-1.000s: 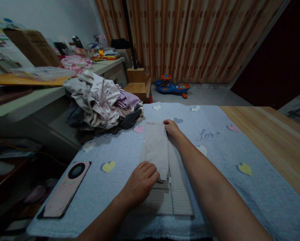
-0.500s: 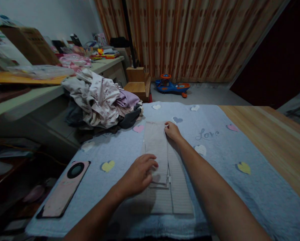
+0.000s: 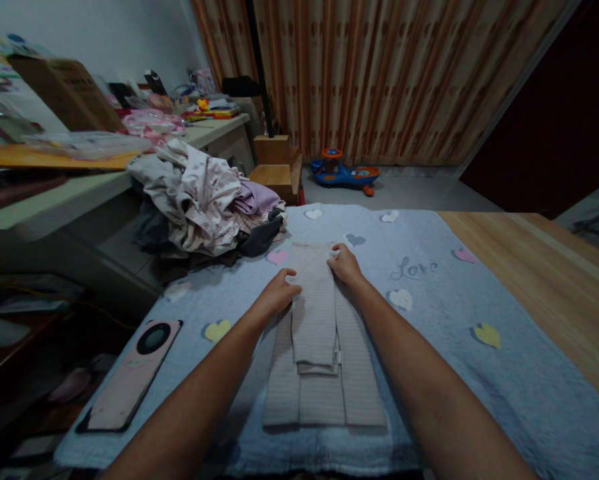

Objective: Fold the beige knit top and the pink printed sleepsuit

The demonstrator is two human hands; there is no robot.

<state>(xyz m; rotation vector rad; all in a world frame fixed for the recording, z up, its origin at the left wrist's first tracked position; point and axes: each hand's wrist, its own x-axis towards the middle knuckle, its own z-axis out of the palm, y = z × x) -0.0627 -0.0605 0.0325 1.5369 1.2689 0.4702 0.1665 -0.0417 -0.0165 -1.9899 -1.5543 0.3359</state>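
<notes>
We're live: our left hand [image 3: 277, 295] and right hand [image 3: 345, 265] press flat, fingers open and grasping nothing, on the striped garment [image 3: 319, 333] lying on the blue blanket [image 3: 404, 230]; one careless drag could rumple its folded layers.

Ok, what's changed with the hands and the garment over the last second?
The left hand has moved up from the garment's lower end to the upper left edge of the striped garment. The right hand has stayed at the garment's top edge. The garment's folded layout and the blue blanket under it look much the same.
</notes>
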